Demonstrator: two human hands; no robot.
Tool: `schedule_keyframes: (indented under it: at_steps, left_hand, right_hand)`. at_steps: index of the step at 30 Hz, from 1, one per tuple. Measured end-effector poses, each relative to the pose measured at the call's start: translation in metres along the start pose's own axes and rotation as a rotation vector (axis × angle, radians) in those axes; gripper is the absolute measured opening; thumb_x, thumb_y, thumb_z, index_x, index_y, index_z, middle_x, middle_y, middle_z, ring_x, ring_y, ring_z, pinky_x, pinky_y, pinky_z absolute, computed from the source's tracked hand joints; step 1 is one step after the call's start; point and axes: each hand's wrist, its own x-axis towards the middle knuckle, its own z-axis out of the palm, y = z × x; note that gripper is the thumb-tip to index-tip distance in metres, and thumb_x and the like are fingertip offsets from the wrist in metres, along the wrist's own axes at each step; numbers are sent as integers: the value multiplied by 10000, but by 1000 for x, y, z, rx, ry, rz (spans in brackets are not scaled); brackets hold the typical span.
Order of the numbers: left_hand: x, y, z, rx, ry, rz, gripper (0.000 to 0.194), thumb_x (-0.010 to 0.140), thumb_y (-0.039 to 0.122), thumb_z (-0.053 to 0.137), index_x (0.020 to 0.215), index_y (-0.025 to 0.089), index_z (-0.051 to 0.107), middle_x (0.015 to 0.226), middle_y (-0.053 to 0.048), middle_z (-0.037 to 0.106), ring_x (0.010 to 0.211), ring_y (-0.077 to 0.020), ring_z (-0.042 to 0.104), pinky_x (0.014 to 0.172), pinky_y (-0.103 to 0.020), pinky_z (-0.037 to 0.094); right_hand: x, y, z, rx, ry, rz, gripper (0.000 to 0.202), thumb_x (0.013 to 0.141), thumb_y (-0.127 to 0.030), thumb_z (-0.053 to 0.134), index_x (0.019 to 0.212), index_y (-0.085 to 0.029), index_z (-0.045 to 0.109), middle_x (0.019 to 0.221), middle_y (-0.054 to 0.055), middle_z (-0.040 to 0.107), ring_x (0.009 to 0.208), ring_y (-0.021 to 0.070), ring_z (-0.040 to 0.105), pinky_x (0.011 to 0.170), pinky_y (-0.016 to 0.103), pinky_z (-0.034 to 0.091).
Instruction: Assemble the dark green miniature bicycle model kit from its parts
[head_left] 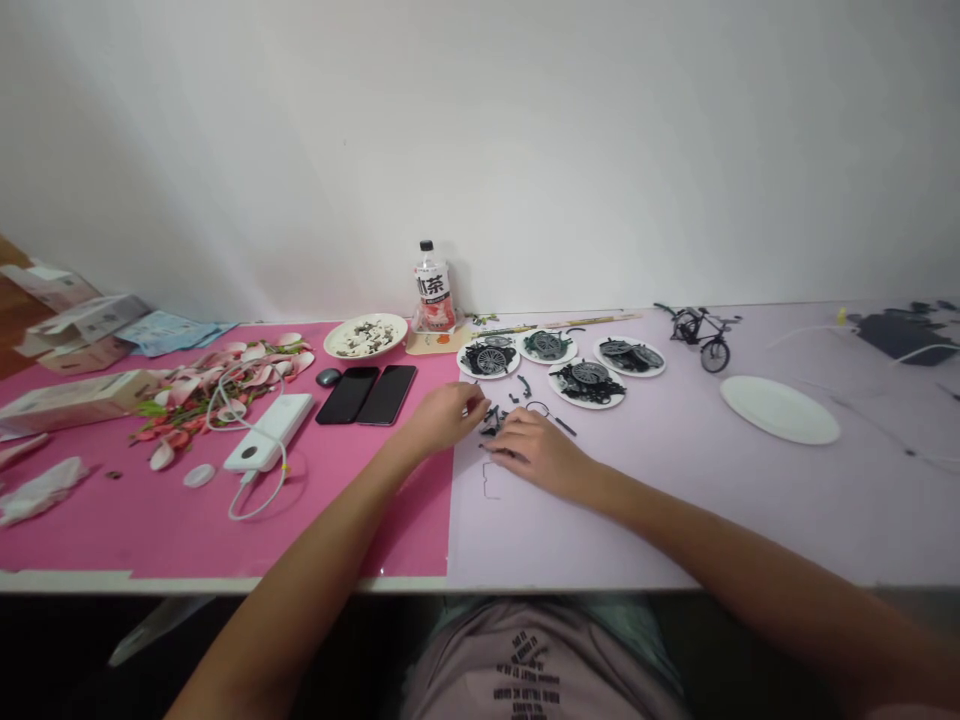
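Observation:
My left hand [450, 412] has its fingers curled in a pinch at the left edge of the lilac sheet; whatever they hold, if anything, is too small to make out. Close by on the right, my right hand [541, 452] rests low over the sheet, fingers bent together at a small dark piece. Loose small black plastic parts [492, 418] lie between the two hands. Just beyond are more black pieces [523, 385], a thin black ring and a short black rod [565, 426]. A thin angular wire-like piece [486, 482] lies nearer me.
Behind my hands stand several white plates [624, 400] of black and green model parts, including spoked wheels. A black model bicycle [705, 335] and white oval plate [780, 410] are right. Left are phones [386, 395], a power bank [268, 432], petals [255, 362] and a bottle [433, 290].

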Motion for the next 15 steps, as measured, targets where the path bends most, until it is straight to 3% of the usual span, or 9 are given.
schedule_keyframes:
  at_steps: [7, 11, 15]
  left_hand:
    - [1, 1, 4, -138, 51, -103, 209, 915, 272, 527, 875, 180, 711, 754, -47, 706, 629, -174, 562, 628, -269, 383]
    - [1, 8, 10, -276, -10, -173, 243, 852, 228, 556, 947, 161, 769, 839, -47, 751, 699, -172, 610, 691, -265, 456]
    - [-2, 21, 15, -506, -100, -98, 279, 874, 361, 635, 949, 132, 775, 887, -66, 749, 716, -158, 605, 651, -254, 449]
  right_hand:
    - [1, 7, -11, 213, 208, 264, 191, 985, -350, 647, 1027, -226, 786, 897, 80, 748, 956, 246, 637, 861, 404, 550]
    - [2, 7, -13, 251, 378, 389, 191, 959, -391, 669, 1020, -236, 763, 928, 73, 737, 927, 236, 666, 857, 398, 556]
    - [2, 10, -12, 366, 440, 497, 219, 924, -398, 695, 1051, -223, 723, 1003, 70, 743, 913, 215, 701, 842, 366, 563]
